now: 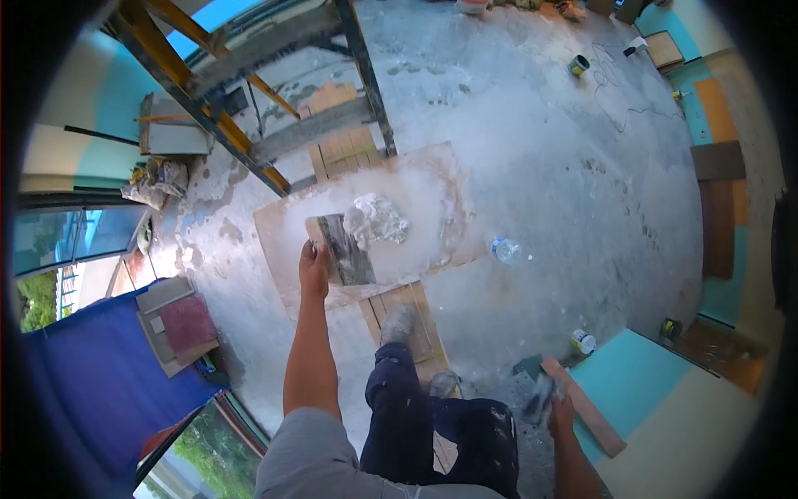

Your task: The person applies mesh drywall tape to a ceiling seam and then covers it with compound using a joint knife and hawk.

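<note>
My left hand is closed on the near-left edge of a flat, rectangular plastering tool with a dark smeared face and a pale wooden side. A heap of wet white plaster lies beside the tool and overlaps its far right edge in view. Both are over a dusty mixing board on the floor. Low on the right, my right hand is closed beside a grey, motion-blurred thing; its kind and its hold are unclear. Next to that hand is a reddish wooden plank.
A stepladder stands just beyond the board. A clear plastic bottle is on the floor right of it. Cans stand near the right wall panels, and a dark bucket farther off. My foot is on wooden planks.
</note>
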Motion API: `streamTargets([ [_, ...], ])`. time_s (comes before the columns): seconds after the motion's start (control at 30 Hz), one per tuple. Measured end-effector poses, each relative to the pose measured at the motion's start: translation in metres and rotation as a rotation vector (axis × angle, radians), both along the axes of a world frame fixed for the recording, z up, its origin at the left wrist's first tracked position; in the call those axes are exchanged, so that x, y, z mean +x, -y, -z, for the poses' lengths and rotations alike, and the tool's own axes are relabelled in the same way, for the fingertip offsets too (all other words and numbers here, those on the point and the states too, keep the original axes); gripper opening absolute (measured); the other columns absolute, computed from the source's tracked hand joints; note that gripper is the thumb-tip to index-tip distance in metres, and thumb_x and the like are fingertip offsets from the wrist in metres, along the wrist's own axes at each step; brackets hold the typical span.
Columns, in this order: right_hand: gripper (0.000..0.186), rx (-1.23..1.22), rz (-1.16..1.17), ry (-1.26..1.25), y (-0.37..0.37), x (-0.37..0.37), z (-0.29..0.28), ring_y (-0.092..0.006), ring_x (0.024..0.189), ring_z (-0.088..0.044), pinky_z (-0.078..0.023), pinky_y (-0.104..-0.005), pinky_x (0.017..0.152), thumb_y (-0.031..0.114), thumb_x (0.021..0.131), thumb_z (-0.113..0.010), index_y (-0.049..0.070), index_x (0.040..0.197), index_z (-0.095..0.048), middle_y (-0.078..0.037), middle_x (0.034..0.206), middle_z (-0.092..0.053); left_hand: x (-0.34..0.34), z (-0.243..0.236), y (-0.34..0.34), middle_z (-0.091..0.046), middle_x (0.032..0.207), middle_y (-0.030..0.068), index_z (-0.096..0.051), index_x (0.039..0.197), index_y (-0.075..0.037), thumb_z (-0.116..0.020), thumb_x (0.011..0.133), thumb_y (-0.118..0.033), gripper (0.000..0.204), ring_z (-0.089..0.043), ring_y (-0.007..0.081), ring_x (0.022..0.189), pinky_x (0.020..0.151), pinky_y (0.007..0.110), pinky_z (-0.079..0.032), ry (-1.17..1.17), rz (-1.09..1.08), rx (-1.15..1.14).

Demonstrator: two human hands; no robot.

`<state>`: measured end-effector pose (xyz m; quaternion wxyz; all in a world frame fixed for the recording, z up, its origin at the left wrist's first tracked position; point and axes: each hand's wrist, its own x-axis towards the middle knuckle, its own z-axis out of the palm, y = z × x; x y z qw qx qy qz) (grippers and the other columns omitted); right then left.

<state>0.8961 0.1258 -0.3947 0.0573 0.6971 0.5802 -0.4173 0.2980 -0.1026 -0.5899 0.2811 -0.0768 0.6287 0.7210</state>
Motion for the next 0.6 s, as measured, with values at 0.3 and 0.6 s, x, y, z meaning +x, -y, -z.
streamTargets([
  [0.3,0.045,-0.594,0.489,-1.144,-0.021,-0.326,-0.146,-0.0280,0.110,-0.061,-0.051,-0.0461,0.095,0.033,0.101,-0.048,0.002,0.133,-0.046,-0.013,0.123,-0.059,0.030,-0.379,-0.047,-0.060,0.113,0.0087,-0.052,0.123,0.005,-0.068,0.089,-0.024,0.047,-0.056,0.0165,0.106,0.096,0.032,-0.042,-0.533,0.197,0.267],
  [0.6,0.047,-0.667,0.460,-1.602,-0.015,-0.352,-0.442,-0.0299,0.113,-0.060,-0.050,-0.0467,0.098,0.036,0.102,-0.044,0.003,0.135,-0.045,-0.015,0.127,-0.058,0.079,-0.607,-0.092,-0.059,0.102,0.0148,-0.051,0.107,-0.011,-0.066,0.083,-0.008,0.028,-0.060,0.0325,0.099,0.092,0.050,-0.048,-1.397,0.405,0.289],
])
